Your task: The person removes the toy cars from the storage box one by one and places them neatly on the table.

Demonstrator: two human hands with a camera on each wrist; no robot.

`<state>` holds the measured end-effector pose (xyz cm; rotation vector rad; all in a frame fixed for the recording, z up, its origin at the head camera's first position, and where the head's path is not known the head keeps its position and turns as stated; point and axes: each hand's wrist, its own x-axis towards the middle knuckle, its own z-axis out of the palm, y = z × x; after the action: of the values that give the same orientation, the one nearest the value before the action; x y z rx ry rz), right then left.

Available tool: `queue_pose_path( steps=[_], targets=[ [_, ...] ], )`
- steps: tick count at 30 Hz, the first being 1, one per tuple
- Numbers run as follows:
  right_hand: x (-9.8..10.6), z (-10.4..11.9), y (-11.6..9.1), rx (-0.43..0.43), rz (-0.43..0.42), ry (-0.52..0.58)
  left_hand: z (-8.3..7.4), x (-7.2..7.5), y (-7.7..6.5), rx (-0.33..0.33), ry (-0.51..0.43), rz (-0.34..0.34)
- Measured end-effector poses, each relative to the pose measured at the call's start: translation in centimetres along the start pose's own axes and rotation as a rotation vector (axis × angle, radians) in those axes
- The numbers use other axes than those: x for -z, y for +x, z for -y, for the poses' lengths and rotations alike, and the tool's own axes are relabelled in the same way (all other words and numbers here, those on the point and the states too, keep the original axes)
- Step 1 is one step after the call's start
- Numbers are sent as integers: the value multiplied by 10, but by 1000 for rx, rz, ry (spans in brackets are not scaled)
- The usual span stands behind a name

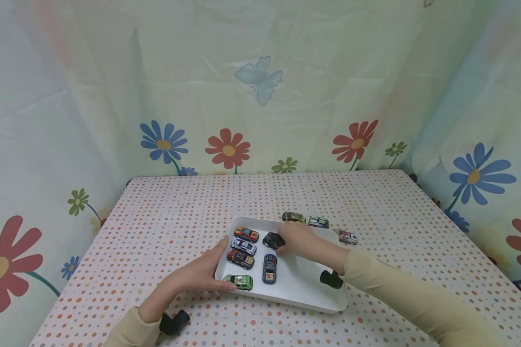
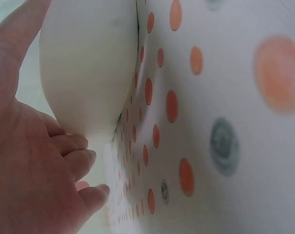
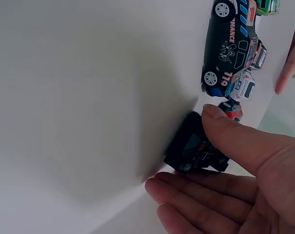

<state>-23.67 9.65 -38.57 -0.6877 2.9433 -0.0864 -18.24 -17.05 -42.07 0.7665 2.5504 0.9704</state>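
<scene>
A white tray (image 1: 299,289) lies on the dotted cloth. My left hand (image 1: 197,274) grips its left end, thumb along the near rim; in the left wrist view, its fingers bend against the tray's outer wall (image 2: 89,63). Inside, toward the far side, my right hand (image 1: 301,241) pinches a black toy car (image 3: 193,146) between thumb and fingers. A dark blue toy car (image 1: 269,268) sits nearer me in the tray. Along the left end are a red-yellow toy car (image 1: 246,234), a white one (image 1: 244,246), a black-red one (image 1: 240,259) and a green one (image 1: 239,281).
Beyond the tray's far rim stand a dark yellow-green toy car (image 1: 294,217) and a green-white one (image 1: 319,221). Another white-red car (image 1: 347,236) is outside the right end. Black wrist devices (image 1: 174,322) show at both wrists. A flowered curtain (image 1: 260,144) hangs behind the table.
</scene>
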Motion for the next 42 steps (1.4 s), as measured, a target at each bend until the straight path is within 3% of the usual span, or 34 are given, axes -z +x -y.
queue_pose_path(
  steps=[15, 24, 32, 42],
  targets=[
    [2, -20, -13, 31, -10, 140, 1, 0, 0, 2, -5, 3],
    [22, -33, -17, 70, -9, 203, 2, -1, 0, -9, -15, -5],
    [53, -49, -2, 58, -76, 301, 1, 0, -1, -7, -23, -4],
    [64, -58, 26, 60, -123, 313, 0, 0, 0, -7, -22, 4]
  ],
)
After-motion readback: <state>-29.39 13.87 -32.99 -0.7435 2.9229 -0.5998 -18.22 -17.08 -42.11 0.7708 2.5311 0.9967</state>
